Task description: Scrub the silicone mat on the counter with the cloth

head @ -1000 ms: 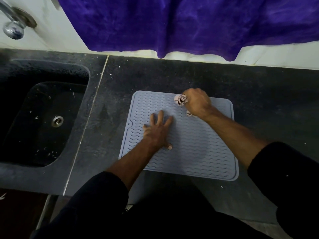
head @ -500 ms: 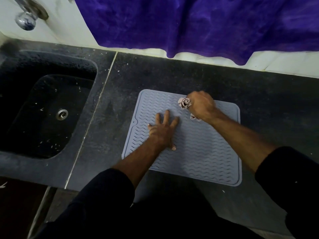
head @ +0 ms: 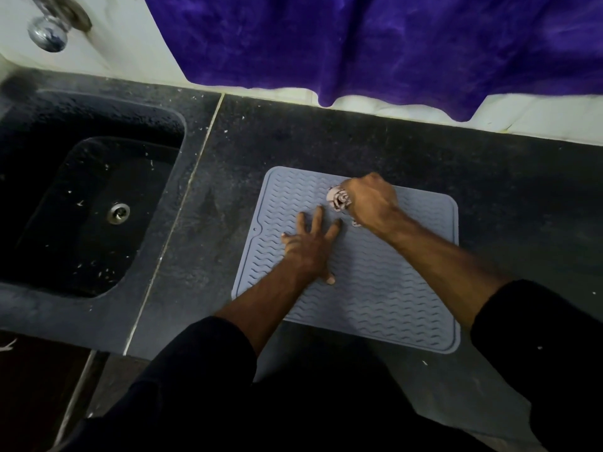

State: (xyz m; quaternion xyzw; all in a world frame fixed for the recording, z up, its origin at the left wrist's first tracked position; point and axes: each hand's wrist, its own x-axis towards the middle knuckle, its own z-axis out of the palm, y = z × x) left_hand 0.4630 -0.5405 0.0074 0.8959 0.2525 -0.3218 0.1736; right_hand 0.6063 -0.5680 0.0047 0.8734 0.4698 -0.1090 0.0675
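right hand (head: 372, 202) grips cloth (head: 339, 199) — on mat (head: 391, 288)

Both arms wear black sleeves (head: 195, 357) pushed up to the elbows, leaving forearms and hands bare.

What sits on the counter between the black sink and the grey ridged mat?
Only bare dark counter with a pale seam, between the black sink and the grey ridged silicone mat, in the head view.

Dark stone counter (head: 326, 141) — grey silicone mat (head: 391, 288) flat on it
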